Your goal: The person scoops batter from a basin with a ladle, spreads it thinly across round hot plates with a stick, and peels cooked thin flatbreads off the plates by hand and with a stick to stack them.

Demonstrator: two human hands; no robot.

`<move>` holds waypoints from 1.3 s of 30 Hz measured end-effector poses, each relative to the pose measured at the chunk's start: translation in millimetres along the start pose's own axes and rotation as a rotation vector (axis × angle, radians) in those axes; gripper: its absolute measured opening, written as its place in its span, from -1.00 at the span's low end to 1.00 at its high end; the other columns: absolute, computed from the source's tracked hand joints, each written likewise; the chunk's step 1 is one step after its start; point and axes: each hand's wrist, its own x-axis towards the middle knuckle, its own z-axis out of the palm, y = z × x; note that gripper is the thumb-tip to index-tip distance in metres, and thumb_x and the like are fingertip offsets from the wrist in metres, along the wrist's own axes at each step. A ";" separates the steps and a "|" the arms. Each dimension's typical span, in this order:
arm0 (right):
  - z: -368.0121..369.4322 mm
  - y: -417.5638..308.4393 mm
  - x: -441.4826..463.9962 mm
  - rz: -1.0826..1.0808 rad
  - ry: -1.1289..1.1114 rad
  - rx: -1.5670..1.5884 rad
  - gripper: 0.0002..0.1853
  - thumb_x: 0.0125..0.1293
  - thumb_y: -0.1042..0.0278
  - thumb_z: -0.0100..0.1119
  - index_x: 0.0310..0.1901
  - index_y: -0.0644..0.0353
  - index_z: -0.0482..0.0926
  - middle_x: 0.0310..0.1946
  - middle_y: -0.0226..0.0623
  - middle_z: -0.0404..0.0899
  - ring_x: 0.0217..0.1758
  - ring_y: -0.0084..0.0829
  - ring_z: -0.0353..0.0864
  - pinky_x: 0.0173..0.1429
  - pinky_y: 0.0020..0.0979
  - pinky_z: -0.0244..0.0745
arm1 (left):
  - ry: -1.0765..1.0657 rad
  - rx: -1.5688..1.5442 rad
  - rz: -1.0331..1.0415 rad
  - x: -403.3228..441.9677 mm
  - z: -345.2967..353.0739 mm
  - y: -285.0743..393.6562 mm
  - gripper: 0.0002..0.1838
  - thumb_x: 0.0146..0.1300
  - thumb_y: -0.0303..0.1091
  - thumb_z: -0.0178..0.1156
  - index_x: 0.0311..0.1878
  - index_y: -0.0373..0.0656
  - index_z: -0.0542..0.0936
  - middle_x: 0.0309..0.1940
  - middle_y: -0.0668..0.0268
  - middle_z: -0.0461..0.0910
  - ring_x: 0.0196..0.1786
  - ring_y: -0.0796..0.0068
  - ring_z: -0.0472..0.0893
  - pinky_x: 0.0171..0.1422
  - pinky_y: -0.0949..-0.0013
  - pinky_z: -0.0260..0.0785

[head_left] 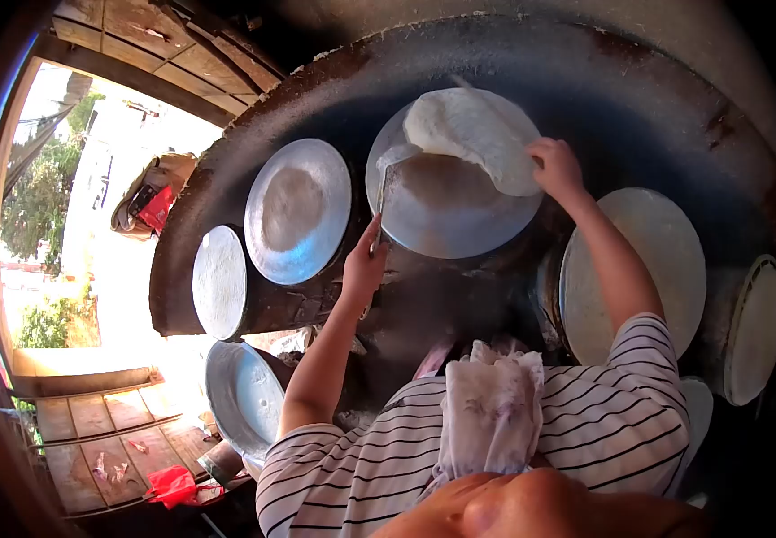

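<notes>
A pale, thin flatbread (pixel 470 136), partly folded over on itself, lies across the far side of a round metal griddle (pixel 446 233). My right hand (pixel 557 167) pinches its right edge at the griddle's rim. Closed around a thin metal scraper (pixel 381 197), my left hand (pixel 366 262) is at the near left rim of the same griddle. The scraper's tip meets a loose, whitish flap at the flatbread's left end. A darker patch shows on the bare metal near the middle.
To the left are another round griddle (pixel 298 211) and a white-topped round pan (pixel 219 282). A metal basin (pixel 243 394) stands at lower left. On the right are a large pale disc (pixel 635 273) and a rimmed round pan (pixel 756 330). A dark curved counter wall (pixel 585 63) surrounds the griddles.
</notes>
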 end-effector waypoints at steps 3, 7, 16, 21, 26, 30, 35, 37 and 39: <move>23.7 -39.4 19.9 -0.028 -0.248 0.218 -0.70 -0.10 0.61 0.13 -0.25 0.20 0.66 -0.22 -0.25 0.60 -0.15 -0.12 0.55 -0.04 -0.26 0.46 | -0.032 0.123 -0.064 0.8 6.7 11.9 -0.42 0.30 -0.37 0.07 0.39 0.20 0.27 0.08 0.16 0.54 -0.11 0.40 0.59 -0.05 0.41 0.40; 21.0 -51.0 2.3 -0.085 -0.290 0.427 -0.68 -0.17 0.60 0.12 -0.28 0.23 0.65 -0.25 -0.19 0.59 -0.12 -0.11 0.56 -0.05 -0.26 0.47 | -0.088 0.057 -0.105 -40.6 0.8 27.0 -0.40 0.30 -0.38 0.08 0.40 0.24 0.27 -0.49 0.36 0.54 -0.66 0.70 0.29 -0.51 0.50 0.27; 20.6 -7.2 63.6 -0.136 -0.351 0.422 -0.67 -0.15 0.62 0.20 -0.24 0.27 0.68 -0.22 -0.19 0.64 -0.12 -0.21 0.62 -0.05 -0.30 0.52 | -0.169 0.071 -0.127 -57.3 14.5 40.0 -0.38 0.30 -0.41 0.08 0.41 0.22 0.23 -0.07 0.23 0.61 -0.35 0.68 0.42 -0.16 0.51 0.36; 4.9 -11.6 36.5 -0.130 -0.582 0.650 -0.64 -0.16 0.60 0.20 -0.22 0.22 0.68 -0.25 -0.21 0.67 -0.22 -0.31 0.64 -0.08 -0.37 0.50 | -0.260 0.067 -0.227 -93.0 10.7 50.6 -0.39 0.32 -0.44 0.05 0.42 0.20 0.22 -0.04 0.17 0.61 -0.22 0.63 0.48 -0.05 0.49 0.36; 32.0 8.2 86.9 -0.121 -0.380 0.497 -0.63 -0.20 0.62 0.20 -0.23 0.22 0.68 -0.23 -0.25 0.67 -0.15 -0.33 0.63 0.01 -0.34 0.49 | -0.257 0.016 -0.027 -78.6 29.9 29.2 -0.38 0.31 -0.46 0.05 0.42 0.19 0.22 -0.15 0.18 0.62 -0.22 0.59 0.48 0.00 0.49 0.34; 5.6 -19.3 49.2 -0.171 -0.677 0.631 -0.59 -0.26 0.65 0.19 -0.22 0.24 0.68 -0.25 -0.25 0.67 -0.15 -0.34 0.62 -0.01 -0.34 0.49 | -0.260 -0.030 -0.140 -107.2 20.2 36.7 -0.36 0.27 -0.51 0.02 0.42 0.11 0.22 -0.07 0.25 0.60 -0.22 0.65 0.44 -0.02 0.53 0.34; 12.7 -1.6 76.6 0.077 -0.793 0.613 -0.54 -0.27 0.64 0.18 -0.19 0.19 0.69 -0.40 -0.39 0.64 -0.38 -0.53 0.53 -0.23 -0.44 0.43 | -0.248 -0.057 -0.259 -124.5 5.6 34.7 -0.37 0.27 -0.51 0.02 0.42 0.11 0.23 -0.24 0.39 0.59 -0.42 0.74 0.40 -0.25 0.61 0.31; 10.5 -4.4 76.9 -0.083 -0.727 0.622 -0.50 -0.28 0.65 0.16 -0.16 0.16 0.70 -0.47 -0.39 0.62 -0.48 -0.53 0.48 -0.31 -0.45 0.40 | -0.220 -0.088 -0.307 -120.7 1.7 37.9 -0.37 0.28 -0.51 0.01 0.42 0.11 0.23 -0.40 0.45 0.56 -0.54 0.77 0.34 -0.38 0.65 0.26; -12.9 10.1 66.6 -0.143 -0.854 0.519 -0.48 -0.30 0.66 0.14 -0.16 0.16 0.70 -0.50 -0.38 0.62 -0.50 -0.54 0.47 -0.35 -0.46 0.39 | -0.183 -0.221 -0.334 -139.3 -10.0 30.8 -0.36 0.31 -0.51 -0.03 0.45 0.14 0.17 -0.62 0.54 0.38 -0.70 0.78 0.25 -0.60 0.62 0.15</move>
